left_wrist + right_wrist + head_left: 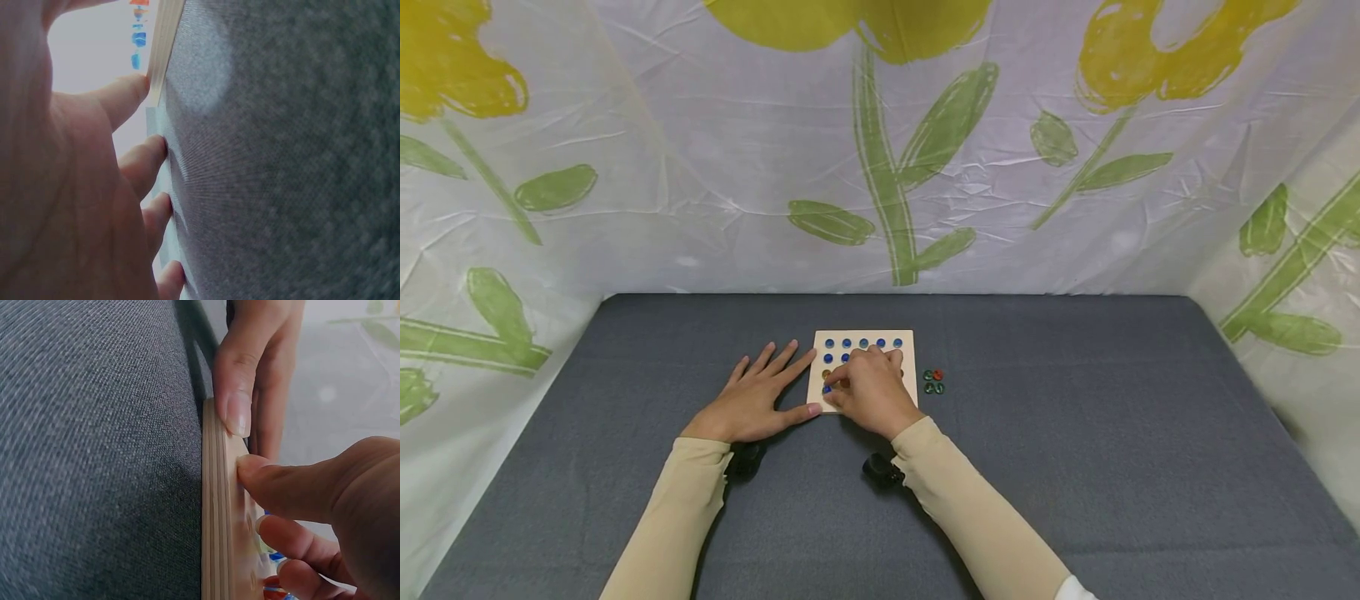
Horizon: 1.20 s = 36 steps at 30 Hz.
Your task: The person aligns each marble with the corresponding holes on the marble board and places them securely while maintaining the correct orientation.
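A pale wooden board (863,333) lies on the table, with rows of blue and amber glass marbles set in it. My left hand (752,402) lies spread flat at its left side; the thumb rests on the near left corner and the index fingertip touches the left edge. Over the board's middle, my right hand (872,392) bends down with thumb and index finger around a blue marble (827,390) near that corner. In the right wrist view, the right thumb (275,481) is low against the board top. The right hand covers several of the board's middle places.
Just right of the board sit several loose marbles, a red one (937,375) and green ones (928,388). Grey cloth (1112,433) covers the table. A white sheet (715,167) with painted flowers hangs behind and at the sides.
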### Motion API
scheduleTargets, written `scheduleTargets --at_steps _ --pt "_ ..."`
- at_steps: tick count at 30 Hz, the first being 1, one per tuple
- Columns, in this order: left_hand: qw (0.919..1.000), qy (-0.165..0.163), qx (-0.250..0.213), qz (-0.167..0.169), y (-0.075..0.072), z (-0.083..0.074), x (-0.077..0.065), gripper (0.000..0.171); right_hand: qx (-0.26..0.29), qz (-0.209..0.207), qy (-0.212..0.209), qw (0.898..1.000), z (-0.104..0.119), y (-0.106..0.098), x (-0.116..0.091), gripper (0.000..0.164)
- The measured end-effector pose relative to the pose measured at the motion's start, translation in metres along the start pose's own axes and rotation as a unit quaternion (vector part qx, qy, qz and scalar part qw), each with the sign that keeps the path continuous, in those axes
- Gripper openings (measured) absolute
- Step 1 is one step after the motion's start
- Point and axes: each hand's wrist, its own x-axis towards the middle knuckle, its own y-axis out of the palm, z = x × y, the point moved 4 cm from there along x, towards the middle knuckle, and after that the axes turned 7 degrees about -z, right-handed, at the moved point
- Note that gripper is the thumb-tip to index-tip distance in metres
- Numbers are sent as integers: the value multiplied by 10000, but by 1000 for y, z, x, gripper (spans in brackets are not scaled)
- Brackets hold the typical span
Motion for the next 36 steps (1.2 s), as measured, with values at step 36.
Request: scheduleTargets --at_steps 36 --pt "10000 -27 28 3 -2 -2 -1 87 303 -749 -2 9967 -30 -43 -33 16"
